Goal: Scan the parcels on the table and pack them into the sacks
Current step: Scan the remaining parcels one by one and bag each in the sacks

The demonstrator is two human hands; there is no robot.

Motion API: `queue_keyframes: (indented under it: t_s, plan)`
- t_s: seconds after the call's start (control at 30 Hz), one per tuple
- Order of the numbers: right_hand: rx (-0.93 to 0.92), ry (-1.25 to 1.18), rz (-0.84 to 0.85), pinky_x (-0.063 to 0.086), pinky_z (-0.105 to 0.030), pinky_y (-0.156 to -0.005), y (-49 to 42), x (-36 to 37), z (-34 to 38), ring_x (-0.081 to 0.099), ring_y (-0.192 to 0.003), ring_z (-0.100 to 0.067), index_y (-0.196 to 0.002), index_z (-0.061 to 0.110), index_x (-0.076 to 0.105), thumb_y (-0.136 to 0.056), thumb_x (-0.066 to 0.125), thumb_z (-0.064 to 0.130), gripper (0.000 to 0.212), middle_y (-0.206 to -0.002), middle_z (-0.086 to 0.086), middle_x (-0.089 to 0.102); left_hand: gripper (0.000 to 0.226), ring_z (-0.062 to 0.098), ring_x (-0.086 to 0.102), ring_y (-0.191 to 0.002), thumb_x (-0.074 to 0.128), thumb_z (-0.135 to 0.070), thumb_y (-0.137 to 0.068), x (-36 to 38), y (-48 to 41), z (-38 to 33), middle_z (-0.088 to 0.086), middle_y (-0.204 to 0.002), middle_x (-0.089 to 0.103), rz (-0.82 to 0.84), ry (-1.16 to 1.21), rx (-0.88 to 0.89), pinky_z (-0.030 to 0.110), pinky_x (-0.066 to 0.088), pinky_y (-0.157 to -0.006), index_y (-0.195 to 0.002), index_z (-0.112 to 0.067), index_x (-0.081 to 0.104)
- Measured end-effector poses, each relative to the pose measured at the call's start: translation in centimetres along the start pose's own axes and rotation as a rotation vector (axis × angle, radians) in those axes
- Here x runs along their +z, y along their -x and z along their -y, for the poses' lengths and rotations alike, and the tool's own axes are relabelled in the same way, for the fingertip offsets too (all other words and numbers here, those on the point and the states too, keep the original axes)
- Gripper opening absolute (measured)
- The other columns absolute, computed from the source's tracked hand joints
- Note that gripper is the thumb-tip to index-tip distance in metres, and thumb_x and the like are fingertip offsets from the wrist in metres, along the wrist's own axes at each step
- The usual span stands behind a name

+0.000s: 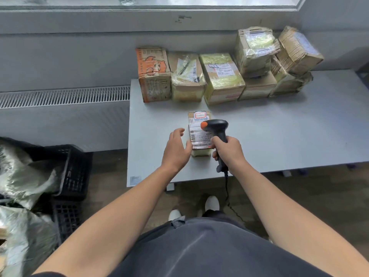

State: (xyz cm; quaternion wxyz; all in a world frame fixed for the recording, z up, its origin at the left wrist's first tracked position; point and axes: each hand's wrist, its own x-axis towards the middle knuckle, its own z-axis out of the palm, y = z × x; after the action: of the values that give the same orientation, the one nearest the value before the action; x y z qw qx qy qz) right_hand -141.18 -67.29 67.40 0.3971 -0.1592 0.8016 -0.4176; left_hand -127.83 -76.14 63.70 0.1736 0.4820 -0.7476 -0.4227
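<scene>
Parcel [199, 134] on table [279, 136] between hands; left grip [176, 149] spread beside it; right grip [229, 151] clutching scanner [216, 128].

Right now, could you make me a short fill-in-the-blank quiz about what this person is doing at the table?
1. The right hand grips a black ____ with an orange tip.
2. The left hand touches the small parcel's ____ side.
3. The orange-printed box stands at the ____ end of the back row.

Missing words: scanner; left; left

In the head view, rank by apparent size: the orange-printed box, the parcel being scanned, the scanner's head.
1. Orange-printed box, though it sits farther from the camera.
2. Parcel being scanned, partly hidden by both hands.
3. Scanner's head.
</scene>
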Motion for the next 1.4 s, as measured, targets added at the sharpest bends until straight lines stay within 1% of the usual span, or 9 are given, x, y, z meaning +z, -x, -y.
queue_keyframes:
  t_s: [0.43, 0.6, 0.83, 0.93, 1.07, 1.2, 1.27, 1.3, 1.4]
  plan:
    - [0.015, 0.053, 0.004, 0.047, -0.033, -0.056, 0.8, 0.9, 0.4, 0.053, -0.052, -0.022, -0.071, 0.008, 0.056, -0.090, 0.051, 0.026, 0.026, -0.054, -0.005, 0.056, 0.048, 0.020, 0.050, -0.125, 0.056, -0.019, -0.096, -0.6, -0.4, 0.2, 0.005, -0.143, 0.044, 0.029, -0.016, 0.025, 0.032, 0.044, -0.102, -0.140, -0.013, 0.039]
    - [0.002, 0.029, 0.049, 0.045, -0.029, -0.049, 0.6, 0.7, 1.2, 0.049, -0.048, -0.021, -0.072, 0.008, 0.055, -0.089, 0.050, 0.024, 0.024, -0.054, -0.008, 0.057, 0.047, 0.020, 0.049, -0.126, 0.055, -0.018, -0.096, -0.6, -1.1, 0.1, 0.005, -0.143, 0.044, 0.014, -0.017, 0.023, 0.033, 0.043, -0.103, -0.140, -0.013, 0.040]
    - [-0.053, 0.003, 0.057, 0.047, -0.027, -0.053, -1.0, -0.3, 1.9, 0.055, -0.050, -0.016, -0.075, 0.008, 0.059, -0.092, 0.052, 0.021, 0.022, -0.059, -0.008, 0.060, 0.046, 0.020, 0.048, -0.126, 0.056, -0.018, -0.095, -0.2, -2.6, -1.0, 0.006, -0.141, 0.046, -0.031, -0.055, 0.054, 0.032, 0.042, -0.104, -0.139, -0.010, 0.042]
    - [-0.064, -0.038, 0.043, 0.049, -0.029, -0.052, -2.2, -1.2, 1.8, 0.059, -0.052, -0.016, -0.091, 0.007, 0.059, -0.092, 0.056, 0.021, 0.015, -0.070, -0.009, 0.064, 0.043, 0.023, 0.049, -0.121, 0.056, -0.017, -0.094, 0.5, -3.4, -2.1, 0.009, -0.134, 0.050, -0.094, -0.106, 0.128, 0.032, 0.040, -0.103, -0.135, -0.008, 0.046]
    - [-0.032, -0.163, -0.060, 0.055, -0.029, -0.062, -4.2, -3.0, 1.3, 0.064, -0.065, -0.017, -0.118, 0.008, 0.050, -0.094, 0.059, 0.023, 0.030, -0.093, -0.010, 0.070, 0.041, 0.025, 0.052, -0.114, 0.056, -0.014, -0.091, 2.1, -4.4, -4.1, 0.010, -0.125, 0.054, -0.112, -0.129, 0.240, 0.036, 0.043, -0.101, -0.130, -0.007, 0.050]
    - [0.027, -0.101, -0.132, 0.054, -0.028, -0.043, -6.1, -6.1, 0.4, 0.059, -0.068, -0.020, -0.116, 0.014, 0.051, -0.098, 0.055, 0.030, 0.024, -0.104, -0.006, 0.059, 0.037, 0.026, 0.052, -0.115, 0.056, -0.011, -0.089, 4.8, -5.2, -6.4, 0.010, -0.122, 0.057, -0.097, -0.126, 0.340, 0.036, 0.043, -0.100, -0.126, -0.006, 0.053]
    - [0.056, -0.073, -0.167, 0.055, -0.036, -0.048, -7.4, -7.7, -0.4, 0.057, -0.065, -0.020, -0.115, 0.015, 0.053, -0.098, 0.054, 0.030, 0.023, -0.104, -0.004, 0.056, 0.037, 0.024, 0.052, -0.116, 0.055, -0.012, -0.090, 6.5, -5.5, -7.5, 0.010, -0.124, 0.056, -0.055, -0.142, 0.367, 0.033, 0.042, -0.100, -0.127, -0.006, 0.053]
    - [0.065, -0.060, -0.187, 0.053, -0.034, -0.052, -8.1, -8.4, -0.9, 0.059, -0.069, -0.020, -0.116, 0.015, 0.055, -0.098, 0.054, 0.030, 0.023, -0.105, -0.004, 0.057, 0.037, 0.023, 0.051, -0.116, 0.055, -0.012, -0.091, 7.5, -5.6, -8.0, 0.010, -0.124, 0.056, -0.029, -0.151, 0.378, 0.032, 0.041, -0.100, -0.127, -0.007, 0.053]
    - [0.089, -0.034, -0.246, 0.051, -0.036, -0.079, -10.1, -10.2, -2.4, 0.062, -0.103, -0.028, -0.121, 0.012, 0.058, -0.096, 0.057, 0.029, 0.030, -0.115, -0.006, 0.062, 0.039, 0.022, 0.050, -0.119, 0.054, -0.015, -0.092, 10.2, -5.7, -9.0, 0.008, -0.129, 0.053, 0.080, -0.180, 0.373, 0.033, 0.042, -0.102, -0.131, -0.009, 0.051]
